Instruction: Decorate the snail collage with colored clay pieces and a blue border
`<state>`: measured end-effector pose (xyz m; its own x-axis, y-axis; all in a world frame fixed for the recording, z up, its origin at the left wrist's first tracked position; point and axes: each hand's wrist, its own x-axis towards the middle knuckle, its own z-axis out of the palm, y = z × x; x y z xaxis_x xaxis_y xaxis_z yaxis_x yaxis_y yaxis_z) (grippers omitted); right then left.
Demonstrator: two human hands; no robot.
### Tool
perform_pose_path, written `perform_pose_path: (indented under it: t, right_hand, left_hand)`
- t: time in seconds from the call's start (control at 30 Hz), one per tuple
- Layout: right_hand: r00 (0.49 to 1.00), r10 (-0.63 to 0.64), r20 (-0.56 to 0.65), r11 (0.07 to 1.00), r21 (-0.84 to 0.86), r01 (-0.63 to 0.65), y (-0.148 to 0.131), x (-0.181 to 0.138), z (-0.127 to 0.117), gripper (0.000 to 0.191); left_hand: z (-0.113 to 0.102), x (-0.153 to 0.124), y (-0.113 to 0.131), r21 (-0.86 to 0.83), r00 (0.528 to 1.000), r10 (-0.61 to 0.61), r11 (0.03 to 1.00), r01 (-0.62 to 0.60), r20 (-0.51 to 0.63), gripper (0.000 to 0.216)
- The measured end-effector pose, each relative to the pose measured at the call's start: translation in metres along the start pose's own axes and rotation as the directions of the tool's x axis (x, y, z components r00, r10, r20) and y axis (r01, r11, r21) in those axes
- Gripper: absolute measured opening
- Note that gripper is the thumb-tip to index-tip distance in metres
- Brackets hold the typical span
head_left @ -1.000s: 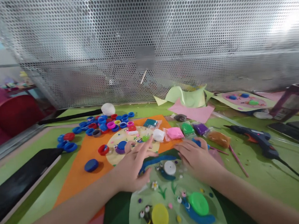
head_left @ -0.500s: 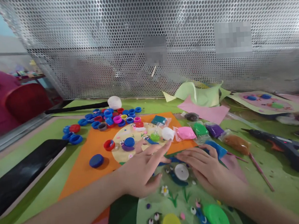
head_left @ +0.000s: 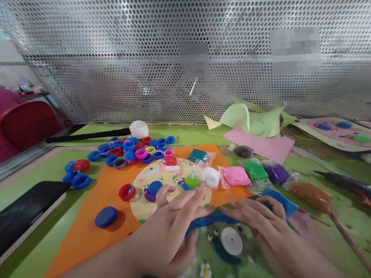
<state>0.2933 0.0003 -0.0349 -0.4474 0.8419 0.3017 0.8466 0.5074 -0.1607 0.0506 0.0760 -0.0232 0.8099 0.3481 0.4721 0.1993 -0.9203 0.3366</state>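
Loosely open, the left hand (head_left: pixel 168 229) and right hand (head_left: pixel 269 224) touch the blue strip (head_left: pixel 212 220)

A perforated metal panel (head_left: pixel 129 62) rises behind the tabletop (head_left: pixel 366 232); a glue gun (head_left: pixel 357 183) lies right, a red chair (head_left: pixel 30 126) far left.

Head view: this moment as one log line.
left hand: fingers spread, at blue strip | right hand: open, at strip's right end | between hands: white cap | behind right hand: blue packet
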Motion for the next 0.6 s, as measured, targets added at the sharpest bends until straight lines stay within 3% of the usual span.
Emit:
perform_pose_path:
  t: [0.1,0.2,0.33,0.43,0.6]
  right_hand:
    - [0.997,-0.07,0.033,0.998,-0.002,0.07,0.001,0.0,0.001,0.072]
    - [0.998,-0.06,0.032,0.998,-0.003,0.06,0.003,-0.001,0.001,0.085]
    - [0.994,-0.107,-0.009,0.992,-0.075,0.106,0.009,-0.003,-0.001,0.082]
    - [0.988,-0.154,0.029,0.983,-0.096,0.156,0.012,-0.003,-0.001,0.079]
    - [0.993,-0.079,0.087,0.996,-0.04,0.083,0.011,0.0,0.001,0.088]
  left_hand:
    - [0.001,-0.001,-0.003,-0.033,0.996,-0.079,0.996,0.078,-0.051,0.079]
    - [0.001,-0.003,-0.004,-0.084,0.99,-0.131,0.988,0.127,-0.053,0.079]
    - [0.0,-0.004,-0.004,-0.107,0.958,-0.272,0.959,0.262,-0.089,0.074]
    - [-0.001,-0.003,-0.005,-0.188,0.924,-0.359,0.924,0.333,-0.128,0.07]
    - [-0.003,-0.001,-0.005,-0.291,0.906,-0.405,0.887,0.358,-0.119,0.068]
